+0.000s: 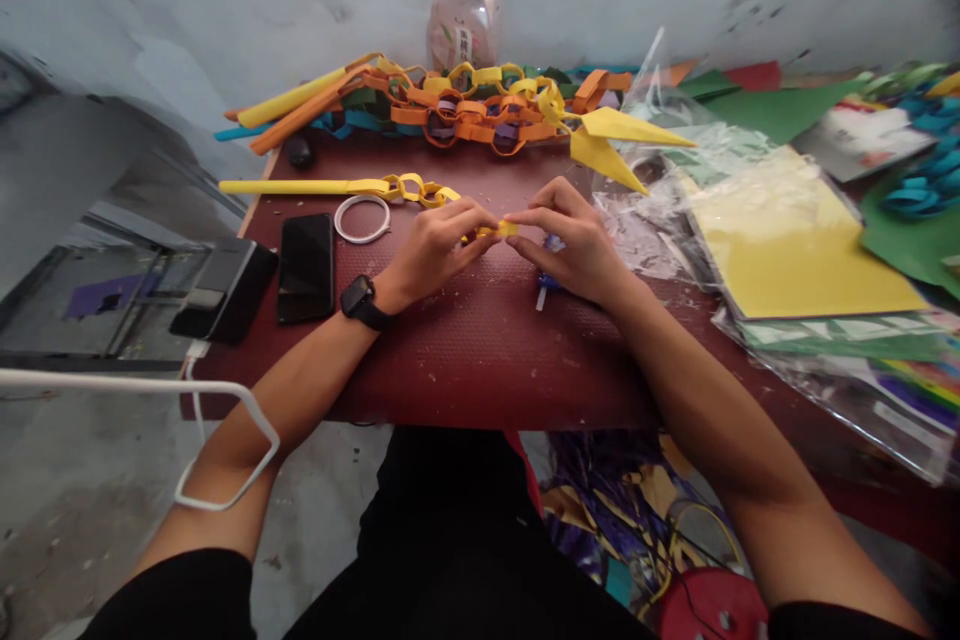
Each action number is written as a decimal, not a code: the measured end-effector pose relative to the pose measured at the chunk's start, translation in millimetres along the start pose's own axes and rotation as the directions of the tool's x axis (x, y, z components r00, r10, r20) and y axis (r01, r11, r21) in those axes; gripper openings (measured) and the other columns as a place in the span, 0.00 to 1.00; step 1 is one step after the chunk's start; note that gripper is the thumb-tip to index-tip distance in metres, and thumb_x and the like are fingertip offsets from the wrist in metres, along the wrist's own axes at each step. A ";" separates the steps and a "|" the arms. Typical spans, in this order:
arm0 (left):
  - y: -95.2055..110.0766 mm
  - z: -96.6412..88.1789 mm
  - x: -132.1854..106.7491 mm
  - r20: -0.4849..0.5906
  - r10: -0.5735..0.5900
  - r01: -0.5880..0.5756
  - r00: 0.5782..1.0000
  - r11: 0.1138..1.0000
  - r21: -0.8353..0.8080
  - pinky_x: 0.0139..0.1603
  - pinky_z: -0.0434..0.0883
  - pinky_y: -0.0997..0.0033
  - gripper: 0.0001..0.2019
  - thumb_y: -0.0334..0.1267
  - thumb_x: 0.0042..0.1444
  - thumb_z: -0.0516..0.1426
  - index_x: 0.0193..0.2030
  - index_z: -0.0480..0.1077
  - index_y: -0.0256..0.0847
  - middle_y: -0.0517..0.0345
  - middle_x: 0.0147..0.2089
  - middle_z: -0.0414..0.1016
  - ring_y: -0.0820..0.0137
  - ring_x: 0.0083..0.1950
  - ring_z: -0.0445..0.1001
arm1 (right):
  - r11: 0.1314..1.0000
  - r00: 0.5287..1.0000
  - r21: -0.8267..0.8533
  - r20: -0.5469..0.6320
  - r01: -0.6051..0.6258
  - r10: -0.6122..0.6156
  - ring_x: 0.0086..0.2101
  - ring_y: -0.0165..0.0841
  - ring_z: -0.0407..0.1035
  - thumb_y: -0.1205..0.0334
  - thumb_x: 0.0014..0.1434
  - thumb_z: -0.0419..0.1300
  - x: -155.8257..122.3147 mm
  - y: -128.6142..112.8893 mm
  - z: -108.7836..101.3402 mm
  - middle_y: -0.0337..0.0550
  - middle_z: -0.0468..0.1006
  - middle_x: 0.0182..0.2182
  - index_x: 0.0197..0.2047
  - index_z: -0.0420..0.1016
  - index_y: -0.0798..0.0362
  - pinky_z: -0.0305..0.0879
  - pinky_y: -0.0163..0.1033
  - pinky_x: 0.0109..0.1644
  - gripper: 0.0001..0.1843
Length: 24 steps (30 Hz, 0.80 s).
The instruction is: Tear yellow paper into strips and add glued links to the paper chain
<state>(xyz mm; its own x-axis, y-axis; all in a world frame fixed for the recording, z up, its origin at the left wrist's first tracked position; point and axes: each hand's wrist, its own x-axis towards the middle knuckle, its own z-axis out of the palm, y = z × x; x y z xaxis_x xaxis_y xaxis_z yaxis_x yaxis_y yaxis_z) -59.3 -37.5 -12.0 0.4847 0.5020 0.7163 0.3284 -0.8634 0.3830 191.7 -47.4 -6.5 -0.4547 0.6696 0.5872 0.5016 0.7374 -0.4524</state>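
Over the middle of the dark red table, my left hand (pixel 446 242) and my right hand (pixel 566 238) meet fingertip to fingertip. Between them they pinch a small yellow paper piece (pixel 508 229), at the end of a yellow paper chain (pixel 411 188). The chain runs left from my left hand and ends in a rolled yellow paper stick (pixel 285 187). Partly covered by my right hand is a blue object (pixel 550 280) with a white strip; its kind is hard to make out. A white ring of tape (pixel 362 219) lies beside my left hand.
A black phone (pixel 305 268) and a dark box (pixel 225 290) sit at the table's left. Orange and yellow paper chains (pixel 480 120) lie along the back before a clear bottle (pixel 463 10). Yellow paper sheets (pixel 802 240) and plastic sleeves cover the right side.
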 end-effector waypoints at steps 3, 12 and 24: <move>-1.1 -0.5 1.5 -0.032 0.062 -0.062 0.998 0.998 -0.006 0.41 0.76 0.73 0.08 0.40 0.77 0.61 0.46 0.78 0.40 0.54 0.42 0.83 0.73 0.39 0.81 | 0.999 0.998 0.013 -0.043 0.048 -0.047 0.44 0.41 0.71 0.58 0.70 0.70 -0.5 4.9 1.6 0.46 0.73 0.47 0.58 0.83 0.43 0.74 0.51 0.50 0.15; 0.1 -1.2 0.9 -0.034 0.028 -0.028 0.999 1.000 0.015 0.43 0.77 0.72 0.10 0.43 0.77 0.61 0.48 0.81 0.41 0.55 0.42 0.84 0.73 0.39 0.81 | 0.998 0.998 0.043 0.023 0.053 -0.054 0.42 0.40 0.71 0.61 0.72 0.67 3.4 -0.7 -2.1 0.45 0.75 0.44 0.53 0.83 0.45 0.73 0.50 0.50 0.08; -1.7 -6.2 -0.3 0.057 0.055 -0.065 0.997 0.982 0.177 0.43 0.76 0.69 0.09 0.39 0.78 0.59 0.51 0.80 0.40 0.51 0.46 0.86 0.69 0.42 0.85 | 1.000 0.996 0.011 0.091 0.026 -0.027 0.41 0.40 0.70 0.55 0.77 0.63 1.9 -4.6 0.6 0.46 0.73 0.42 0.52 0.83 0.48 0.70 0.49 0.49 0.09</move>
<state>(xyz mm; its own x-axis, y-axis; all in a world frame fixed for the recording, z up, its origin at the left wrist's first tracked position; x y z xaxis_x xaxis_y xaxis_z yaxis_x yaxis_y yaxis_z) -65.1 -36.5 -9.3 0.5473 0.4555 0.7021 0.4344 -0.8717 0.2268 188.1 -49.5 -3.7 -0.5327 0.6550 0.5359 0.4815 0.7553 -0.4445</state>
